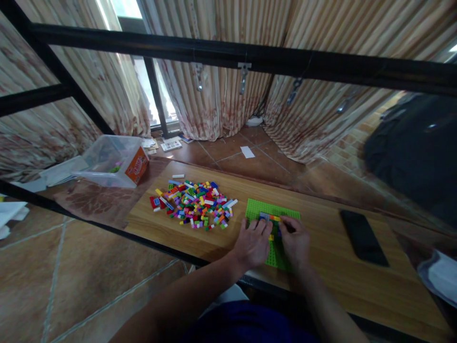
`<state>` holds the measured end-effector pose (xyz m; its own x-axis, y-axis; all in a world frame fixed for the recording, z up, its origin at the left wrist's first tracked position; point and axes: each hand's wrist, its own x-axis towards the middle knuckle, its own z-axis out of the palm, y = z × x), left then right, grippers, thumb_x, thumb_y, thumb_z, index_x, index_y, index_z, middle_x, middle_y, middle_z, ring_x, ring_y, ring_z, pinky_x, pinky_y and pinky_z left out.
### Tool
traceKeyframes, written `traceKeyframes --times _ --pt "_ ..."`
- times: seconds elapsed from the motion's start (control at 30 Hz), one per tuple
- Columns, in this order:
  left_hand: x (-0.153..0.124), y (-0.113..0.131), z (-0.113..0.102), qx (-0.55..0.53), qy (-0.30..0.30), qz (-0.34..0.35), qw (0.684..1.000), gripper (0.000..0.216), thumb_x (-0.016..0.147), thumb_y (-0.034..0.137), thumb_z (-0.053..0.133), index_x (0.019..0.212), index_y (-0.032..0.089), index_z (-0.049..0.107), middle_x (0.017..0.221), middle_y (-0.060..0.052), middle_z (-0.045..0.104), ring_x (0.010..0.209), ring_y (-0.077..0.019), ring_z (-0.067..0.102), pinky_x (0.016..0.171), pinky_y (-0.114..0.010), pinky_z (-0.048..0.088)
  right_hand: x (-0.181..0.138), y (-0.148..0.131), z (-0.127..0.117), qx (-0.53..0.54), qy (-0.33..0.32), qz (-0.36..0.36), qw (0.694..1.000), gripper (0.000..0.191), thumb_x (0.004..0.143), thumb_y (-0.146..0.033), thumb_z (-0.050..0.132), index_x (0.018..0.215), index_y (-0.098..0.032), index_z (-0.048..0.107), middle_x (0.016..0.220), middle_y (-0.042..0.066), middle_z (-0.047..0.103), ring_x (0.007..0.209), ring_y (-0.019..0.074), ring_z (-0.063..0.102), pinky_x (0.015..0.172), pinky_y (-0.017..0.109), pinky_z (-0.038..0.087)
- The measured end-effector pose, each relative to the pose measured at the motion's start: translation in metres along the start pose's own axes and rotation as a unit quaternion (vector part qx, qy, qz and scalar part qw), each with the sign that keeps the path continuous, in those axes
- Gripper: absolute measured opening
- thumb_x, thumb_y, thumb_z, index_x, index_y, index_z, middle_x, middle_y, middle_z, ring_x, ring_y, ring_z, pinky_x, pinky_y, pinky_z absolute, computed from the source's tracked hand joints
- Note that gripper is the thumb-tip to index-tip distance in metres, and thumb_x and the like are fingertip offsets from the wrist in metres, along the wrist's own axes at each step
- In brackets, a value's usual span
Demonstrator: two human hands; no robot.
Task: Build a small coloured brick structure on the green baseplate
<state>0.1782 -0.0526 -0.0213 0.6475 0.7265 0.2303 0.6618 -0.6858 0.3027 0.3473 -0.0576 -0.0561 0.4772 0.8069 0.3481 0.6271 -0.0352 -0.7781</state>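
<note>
A green studded baseplate (pixel 254 206) lies on the wooden table in front of me. Several toy bricks (pixel 274 218), among them grey-blue, yellow and orange ones, are joined on it. My left hand (pixel 253 242) rests over the plate's left half, fingers bent with the tips against the bricks. On the right side of the plate, my right hand (pixel 295 238) has its fingers curled and pinched at the bricks' right end. What sits between those fingertips is too small and covered to make out. Both hands hide much of the build.
A heap of loose colourful bricks (pixel 200 202) spreads over the table's left part. A black phone (pixel 363 237) lies to the right. Beyond the table's left end stands a clear plastic bin (pixel 107 157). A dark metal bar (pixel 221 53) crosses above the far side.
</note>
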Motion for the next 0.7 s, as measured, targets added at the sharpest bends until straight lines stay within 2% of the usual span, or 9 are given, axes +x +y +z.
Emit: traceKeyframes --times 0.33,0.57,0.7 --pt "0.004 0.005 0.006 0.015 -0.019 -0.017 1.000 0.059 0.086 0.034 0.052 0.141 0.013 0.042 0.142 -0.017 0.047 0.117 -0.0332 0.047 0.105 -0.061 0.033 0.002 -0.005 -0.001 -0.005 -0.034 0.009 0.999 0.033 0.081 -0.035 0.054 0.103 -0.018 0.073 0.097 0.011 0.068 0.087 0.0216 0.062 0.086 0.044 0.051" --pt "0.004 0.005 0.004 0.022 -0.015 -0.021 0.999 0.056 0.087 0.032 0.052 0.140 0.014 0.044 0.143 -0.016 0.045 0.117 -0.0321 0.047 0.104 -0.060 0.036 0.008 -0.004 -0.001 0.032 -0.053 0.079 0.995 0.038 0.074 -0.033 0.058 0.105 -0.016 0.072 0.100 0.012 0.069 0.087 0.0224 0.062 0.089 0.046 0.050" --pt "0.003 0.006 0.002 0.020 -0.015 -0.022 0.999 0.056 0.088 0.033 0.051 0.140 0.014 0.044 0.146 -0.016 0.043 0.119 -0.0319 0.046 0.105 -0.060 0.035 0.018 0.004 -0.009 0.065 -0.091 0.102 0.989 0.039 0.073 -0.038 0.060 0.104 -0.018 0.071 0.102 0.011 0.072 0.090 0.0219 0.065 0.088 0.043 0.052"
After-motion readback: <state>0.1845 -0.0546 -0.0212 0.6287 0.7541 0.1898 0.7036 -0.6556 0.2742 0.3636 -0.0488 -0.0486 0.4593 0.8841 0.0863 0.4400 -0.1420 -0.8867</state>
